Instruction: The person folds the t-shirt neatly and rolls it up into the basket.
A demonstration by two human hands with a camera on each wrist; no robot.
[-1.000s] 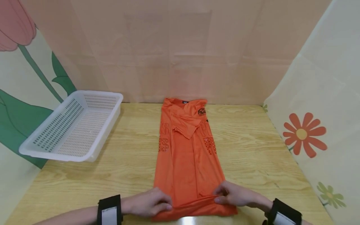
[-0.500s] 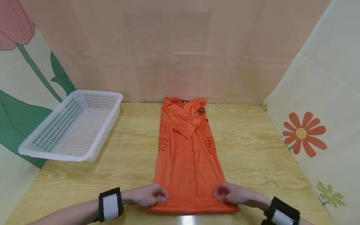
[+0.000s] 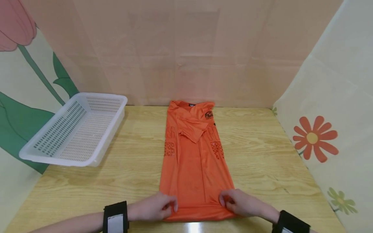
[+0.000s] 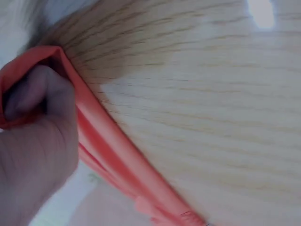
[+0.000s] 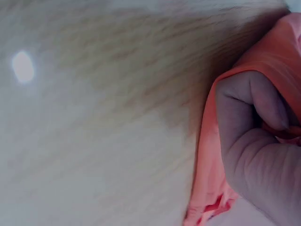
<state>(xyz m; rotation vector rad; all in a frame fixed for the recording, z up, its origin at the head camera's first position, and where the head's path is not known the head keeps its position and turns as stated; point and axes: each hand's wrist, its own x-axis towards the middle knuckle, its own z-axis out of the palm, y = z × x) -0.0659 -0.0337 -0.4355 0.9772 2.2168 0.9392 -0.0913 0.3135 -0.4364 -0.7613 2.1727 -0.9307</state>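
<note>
An orange T-shirt (image 3: 190, 171) lies lengthwise on the table, its sides brought inward and a sleeve lying across its upper part. Its near end is turned over into a narrow band. My left hand (image 3: 155, 207) grips the left end of that band; in the left wrist view the cloth loops around the curled fingers (image 4: 35, 94). At the opposite end my right hand (image 3: 243, 203) holds the band with bent fingers, and the right wrist view shows the thumb (image 5: 268, 101) tucked inside the folded cloth (image 5: 282, 61).
A white perforated plastic basket (image 3: 112, 139) stands at the left of the wooden table (image 3: 262, 155). Behind the table hangs a pinkish backdrop (image 3: 198, 58), and a flower-print sheet (image 3: 332, 81) borders the right side. Black straps circle both wrists.
The near end of the T-shirt has gone from a loose, uneven lip to a straighter turned-over band. Both hands have drawn slightly inward, with the band narrower at its ends.
</note>
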